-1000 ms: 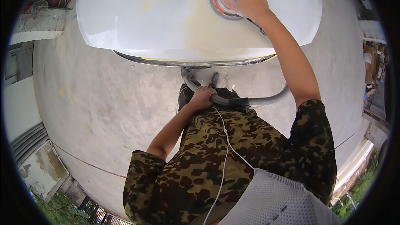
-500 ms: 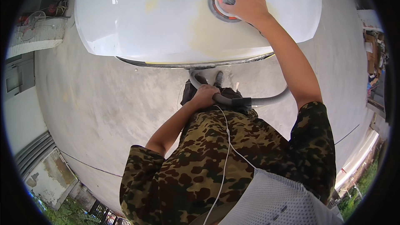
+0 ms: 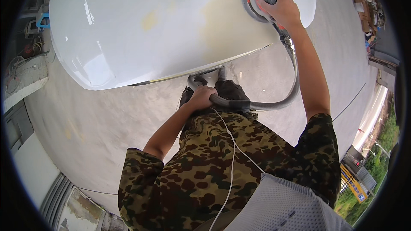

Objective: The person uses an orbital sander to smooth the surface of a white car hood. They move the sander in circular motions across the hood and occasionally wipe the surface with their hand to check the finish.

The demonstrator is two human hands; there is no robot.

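Observation:
My right hand (image 3: 283, 7) is closed over the top of a round orbital sander (image 3: 258, 1), grey with a red ring. The sander's disc rests on a broad white car panel (image 3: 141, 38), near its right side, beside a yellowish sanded patch (image 3: 222, 19). From the sander a grey ribbed hose (image 3: 278, 103) curves down and back to my waist. My left hand (image 3: 202, 98) is wrapped round that hose in front of my body, below the panel's near edge. The fingers' far side is partly hidden.
Grey concrete floor (image 3: 102, 124) surrounds the panel. A thin white cable (image 3: 232, 158) hangs down my camouflage shirt. A blue-edged stool (image 3: 43, 19) and a fan (image 3: 16, 66) stand at the far left; cardboard (image 3: 364, 10) is piled at the far right.
My right hand has carried the sander rightward across the panel, nearer its right edge. The view has turned, so the panel appears tilted. My left hand keeps hold of the hose.

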